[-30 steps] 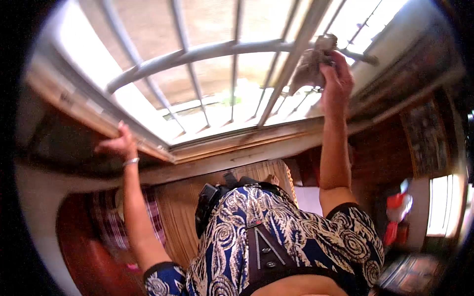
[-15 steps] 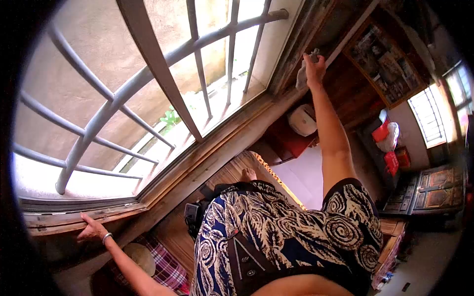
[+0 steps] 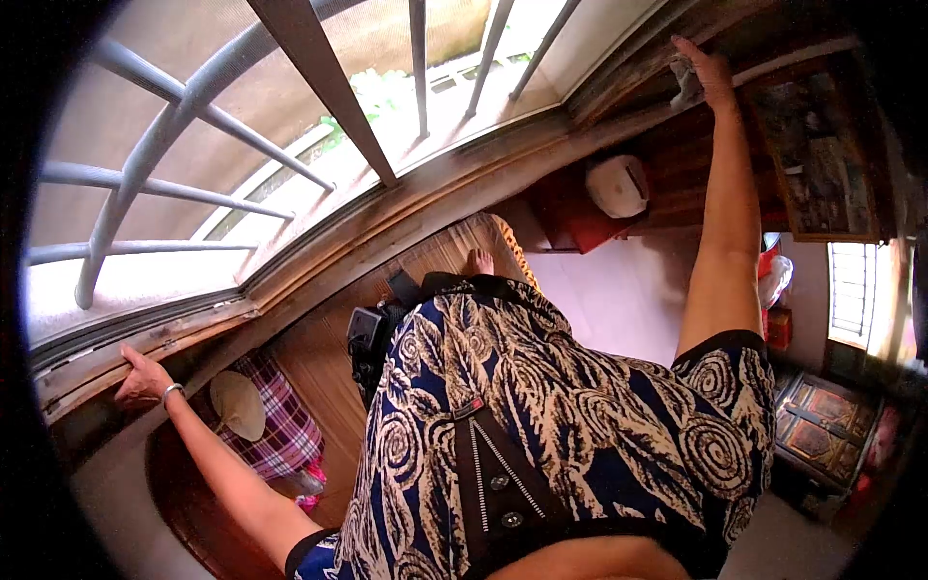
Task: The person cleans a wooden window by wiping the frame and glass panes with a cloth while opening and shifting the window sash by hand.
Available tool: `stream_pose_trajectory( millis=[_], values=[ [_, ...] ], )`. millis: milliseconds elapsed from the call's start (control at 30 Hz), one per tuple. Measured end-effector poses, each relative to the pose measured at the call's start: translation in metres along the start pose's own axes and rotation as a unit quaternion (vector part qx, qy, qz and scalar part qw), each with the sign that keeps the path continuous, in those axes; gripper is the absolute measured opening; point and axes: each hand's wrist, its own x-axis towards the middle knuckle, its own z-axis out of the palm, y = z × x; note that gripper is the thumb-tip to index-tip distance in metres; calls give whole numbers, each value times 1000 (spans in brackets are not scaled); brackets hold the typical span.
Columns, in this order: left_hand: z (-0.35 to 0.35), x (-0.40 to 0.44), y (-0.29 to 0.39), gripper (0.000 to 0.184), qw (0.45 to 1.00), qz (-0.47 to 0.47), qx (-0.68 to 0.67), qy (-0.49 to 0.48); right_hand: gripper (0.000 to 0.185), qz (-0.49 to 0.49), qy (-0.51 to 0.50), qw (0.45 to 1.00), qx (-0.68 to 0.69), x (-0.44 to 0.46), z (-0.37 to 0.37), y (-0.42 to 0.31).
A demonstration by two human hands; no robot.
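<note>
Left hand [image 3: 145, 377]: loosely open, at the window's [image 3: 416, 201] left edge.
Right hand [image 3: 712, 79]: curled around a grey rag [image 3: 685, 83], right of the window.

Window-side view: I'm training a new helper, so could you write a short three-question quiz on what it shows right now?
1. Multiple choice: which hand holds the greyish cloth?
A) the left
B) the right
C) both
2. True or false: the silvery bracelet is on the right wrist.
3. Fill in the pattern: the round beige item lies on a ____ fabric.

Key: 1. B, the right hand. 2. False; it is on the left wrist. 3. Plaid.
</note>
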Motion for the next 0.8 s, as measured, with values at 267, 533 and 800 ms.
stream_pose_trajectory(
  millis=[267, 533, 800],
  values=[
    [4, 9, 8, 106, 999, -37, -23, -9, 26, -179, 12, 974, -139, -15, 10, 10],
    [-2, 12, 22, 121, 993, -71, -68, -63, 31, -207, 7, 932, -298, -71, 97, -76],
    [-14, 8, 41, 101, 995, -77, -45, -53, 31, -144, -19, 984, -107, -134, 177, -183]
  ],
)
